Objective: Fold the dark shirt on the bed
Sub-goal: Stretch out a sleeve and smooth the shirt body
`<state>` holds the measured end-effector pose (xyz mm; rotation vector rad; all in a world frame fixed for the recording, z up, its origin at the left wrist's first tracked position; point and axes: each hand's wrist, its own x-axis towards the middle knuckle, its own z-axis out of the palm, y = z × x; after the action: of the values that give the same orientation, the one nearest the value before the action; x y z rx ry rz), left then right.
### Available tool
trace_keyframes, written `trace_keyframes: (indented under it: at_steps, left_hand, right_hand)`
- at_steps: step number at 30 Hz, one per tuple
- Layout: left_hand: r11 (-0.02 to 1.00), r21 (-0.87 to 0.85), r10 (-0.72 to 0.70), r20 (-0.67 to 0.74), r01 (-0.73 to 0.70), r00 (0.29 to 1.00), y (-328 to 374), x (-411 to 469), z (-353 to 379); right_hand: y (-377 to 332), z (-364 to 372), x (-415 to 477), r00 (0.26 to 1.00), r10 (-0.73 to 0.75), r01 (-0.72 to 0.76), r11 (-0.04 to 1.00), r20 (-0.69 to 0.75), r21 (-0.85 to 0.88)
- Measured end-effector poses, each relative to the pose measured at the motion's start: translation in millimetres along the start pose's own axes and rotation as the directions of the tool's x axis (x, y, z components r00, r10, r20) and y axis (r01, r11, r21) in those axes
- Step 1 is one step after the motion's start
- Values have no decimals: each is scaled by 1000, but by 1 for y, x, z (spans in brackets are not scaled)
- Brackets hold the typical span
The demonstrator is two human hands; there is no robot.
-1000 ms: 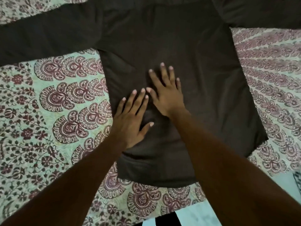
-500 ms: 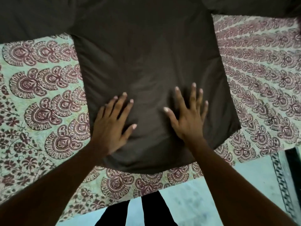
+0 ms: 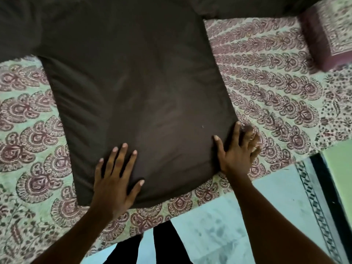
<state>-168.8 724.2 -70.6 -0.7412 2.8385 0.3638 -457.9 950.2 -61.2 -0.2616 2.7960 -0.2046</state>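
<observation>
The dark shirt (image 3: pixel 133 88) lies spread flat on the patterned bedsheet (image 3: pixel 266 88), its sleeves stretched out to the left and right at the top and its hem toward me. My left hand (image 3: pixel 116 180) rests flat on the shirt near the hem's left part, fingers spread. At the shirt's lower right corner my right hand (image 3: pixel 238 151) has its thumb on the fabric and its fingers past the edge on the sheet, slightly blurred. Neither hand grips the cloth.
A patterned pillow with a maroon border (image 3: pixel 327 33) lies at the top right. The bed's front edge runs under my arms; below it are the pale floor (image 3: pixel 276 197), my dark trouser legs (image 3: pixel 163 242) and a dark-framed object (image 3: pixel 329 183) at the right.
Both hands have slid apart across the shirt's lower part: the right hand moved out to the right edge, the left stayed near the hem. The view has shifted, so the pillow shows.
</observation>
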Motion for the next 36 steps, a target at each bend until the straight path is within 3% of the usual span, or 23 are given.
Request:
trace_keyframes:
  at_steps: [4, 6, 10, 13, 16, 18, 20, 21, 22, 24, 27, 29, 31, 33, 36]
  left_hand:
    - [991, 40, 125, 16, -126, 992, 16, 21, 5]
    - [989, 72, 125, 37, -128, 991, 18, 21, 8]
    - [986, 59, 154, 41, -156, 987, 17, 10, 5]
    - [986, 29, 165, -16, -164, 986, 14, 17, 0]
    - [997, 6, 82, -84, -82, 993, 6, 29, -2]
    - [1000, 8, 25, -105, -25, 994, 2, 30, 2]
    - [1000, 23, 4, -109, -1, 994, 0, 25, 7]
    - [1000, 24, -2, -106, 4, 994, 0, 22, 8]
    - [1000, 25, -6, -100, 8, 995, 0, 19, 9]
    - [999, 33, -2, -75, 4, 997, 0, 11, 11]
    - [999, 16, 49, -44, -49, 998, 1, -2, 12]
    - [982, 19, 187, -22, -186, 982, 5, -8, 12]
    - [925, 38, 378, 4, -378, 926, 15, -10, 13]
    - [894, 40, 447, -10, -446, 895, 32, -1, 14]
    - [958, 14, 287, -82, -287, 954, 52, 26, 12]
  right_hand:
    - [1, 5, 5, 929, -370, 368, 922, 13, -122]
    - [11, 9, 4, 949, -315, 314, 941, 10, -126]
    - [24, 8, -5, 998, -26, 26, 1000, -53, -1]
    - [0, 4, -8, 978, -137, 136, 991, -160, -17]
    - [-55, 9, -16, 870, -466, 453, 885, -162, -111]
    - [-98, 24, -29, 738, -672, 663, 739, -60, -121]
    - [-126, 44, -42, 595, -802, 799, 582, 55, -151]
    - [-129, 52, -44, 572, -815, 815, 554, 90, -171]
    - [-124, 56, -42, 599, -795, 796, 576, 97, -187]
    - [-96, 54, -31, 751, -659, 653, 730, 41, -201]
    - [-28, 34, -15, 964, -248, 228, 957, -96, -180]
    - [17, 20, -8, 988, 56, -70, 993, -145, -93]
    - [43, 8, -3, 954, 242, -250, 968, -175, -28]
    - [45, 4, -3, 946, 231, -244, 969, -229, -32]
    - [12, 12, -8, 967, -136, 109, 985, -217, -130]
